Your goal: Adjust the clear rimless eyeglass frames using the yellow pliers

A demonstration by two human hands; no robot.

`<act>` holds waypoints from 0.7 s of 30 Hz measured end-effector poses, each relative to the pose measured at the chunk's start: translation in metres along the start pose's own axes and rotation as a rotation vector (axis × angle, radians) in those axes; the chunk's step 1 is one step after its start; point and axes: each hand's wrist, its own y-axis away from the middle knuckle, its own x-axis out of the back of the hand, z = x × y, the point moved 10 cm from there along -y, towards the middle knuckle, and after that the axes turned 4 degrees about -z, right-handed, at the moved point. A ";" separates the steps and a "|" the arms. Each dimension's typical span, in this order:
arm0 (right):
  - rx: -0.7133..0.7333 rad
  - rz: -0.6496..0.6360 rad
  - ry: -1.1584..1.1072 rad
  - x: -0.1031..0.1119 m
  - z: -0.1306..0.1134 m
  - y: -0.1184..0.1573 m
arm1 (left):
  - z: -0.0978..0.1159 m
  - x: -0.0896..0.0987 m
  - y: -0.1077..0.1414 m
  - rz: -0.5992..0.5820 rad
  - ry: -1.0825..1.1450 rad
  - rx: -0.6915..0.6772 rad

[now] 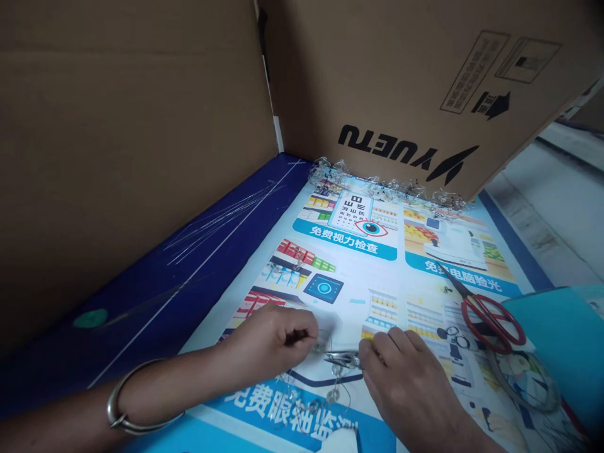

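My left hand (278,336), a metal bangle (117,402) on its wrist, is closed in a pinch on thin wire. My right hand (401,371) is wrapped around small metal pliers (344,358), whose jaws point left toward my left fingertips. The handles are hidden in my palm. Below the jaws, a strand of clear beads on wire (333,394) hangs and trails over the printed sheet (344,286). Whether the jaws grip the wire is too small to tell.
Red-handled scissors (493,321) lie at right, near a coil of clear line (523,380) and a turquoise sheet (566,340). Beaded wire pieces (391,189) line the back, against a cardboard wall (401,75). Loose straight wires (221,217) and a green oval (90,318) are at left.
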 end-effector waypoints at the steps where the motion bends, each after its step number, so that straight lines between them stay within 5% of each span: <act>1: -0.007 -0.005 -0.004 0.000 0.001 0.000 | 0.000 0.000 0.001 0.004 0.005 0.003; 9: -0.032 -0.011 -0.003 0.003 0.001 0.000 | 0.006 0.002 0.006 -0.013 0.043 0.037; 21: -0.053 0.043 0.074 0.031 -0.011 -0.010 | -0.005 -0.015 0.006 -0.257 0.390 0.197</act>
